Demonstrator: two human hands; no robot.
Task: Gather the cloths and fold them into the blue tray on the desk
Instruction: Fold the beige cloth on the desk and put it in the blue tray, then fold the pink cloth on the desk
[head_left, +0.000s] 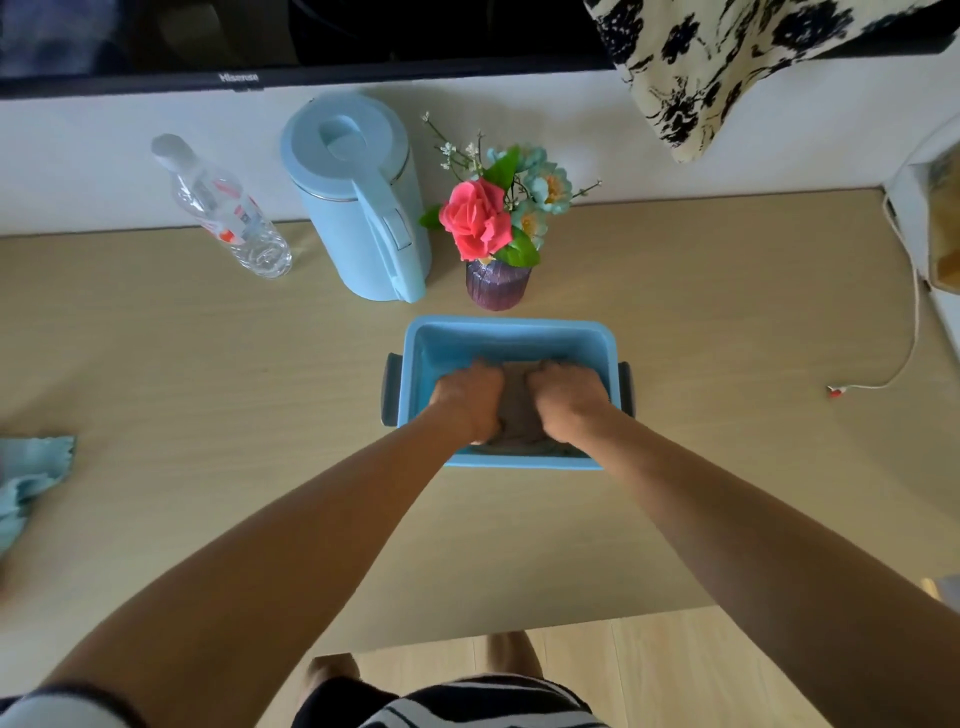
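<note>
A blue tray (511, 332) with dark handles sits on the wooden desk, a little right of the middle. Inside it lies a folded grey cloth (517, 405). My left hand (467, 397) grips the cloth's left side and my right hand (569, 397) grips its right side, both reaching down into the tray. Most of the cloth is hidden under my hands. A light blue cloth (31, 478) lies crumpled at the desk's far left edge, partly out of frame.
Behind the tray stand a purple vase of flowers (496, 283), a light blue kettle (358, 208) and a clear water bottle (223, 208). A white cable (904, 332) trails on the desk at the right. A patterned fabric (727, 67) hangs at the top right.
</note>
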